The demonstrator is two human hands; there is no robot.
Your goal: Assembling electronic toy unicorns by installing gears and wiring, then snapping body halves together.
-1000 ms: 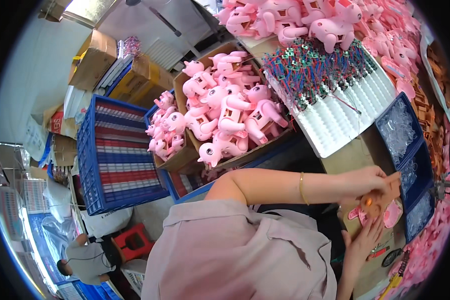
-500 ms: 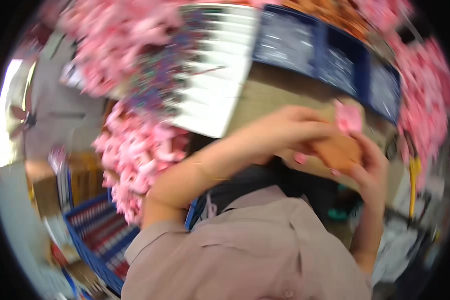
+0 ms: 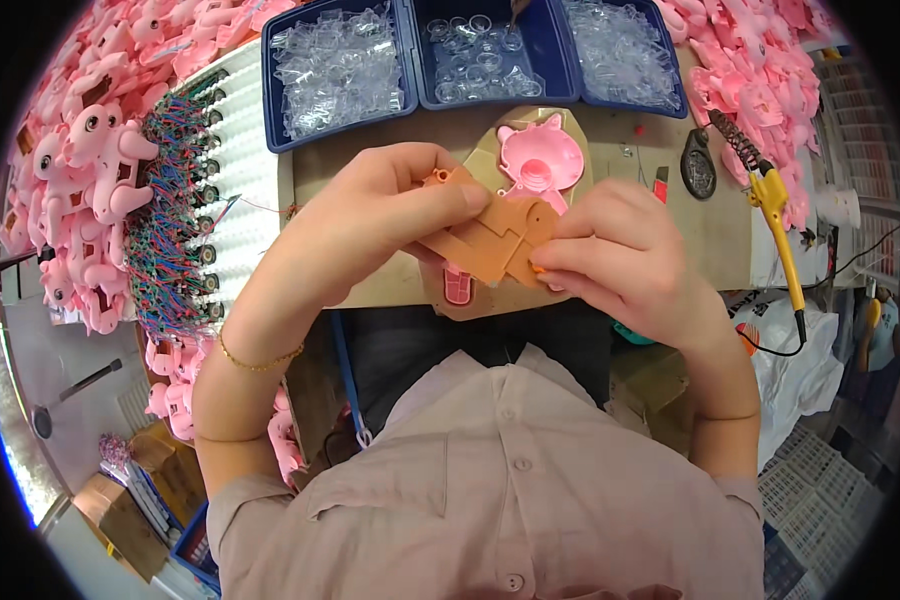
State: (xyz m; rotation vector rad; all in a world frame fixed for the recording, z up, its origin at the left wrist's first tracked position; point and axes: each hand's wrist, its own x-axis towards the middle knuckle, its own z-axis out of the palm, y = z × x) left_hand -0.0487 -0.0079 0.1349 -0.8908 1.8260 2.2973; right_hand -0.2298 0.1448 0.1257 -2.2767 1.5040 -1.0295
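My left hand (image 3: 390, 205) grips an orange-brown molded plastic part (image 3: 495, 238) between thumb and fingers, above the front edge of the worktable. At the part's right end, my right hand (image 3: 620, 255) has its fingertips pinched on the edge, where a small brighter orange bit shows. Just beyond the part, a pink plastic animal-head shell (image 3: 545, 158) lies hollow side up on a tan holder (image 3: 485, 155). A smaller pink piece (image 3: 458, 287) shows below my left hand, partly covered by the orange part.
Three blue bins (image 3: 345, 128) of clear plastic pieces line the back. At left are a white ridged tray (image 3: 250, 150) with bundled wires and piled pink toy animals (image 3: 95, 145). A yellow-handled corded tool (image 3: 778, 215) and a black oval object (image 3: 698, 165) lie right.
The view has swung, so the worktable and bins now sit more central and the picture is sharper. Both hands still hold the orange-brown part, which now appears farther left.
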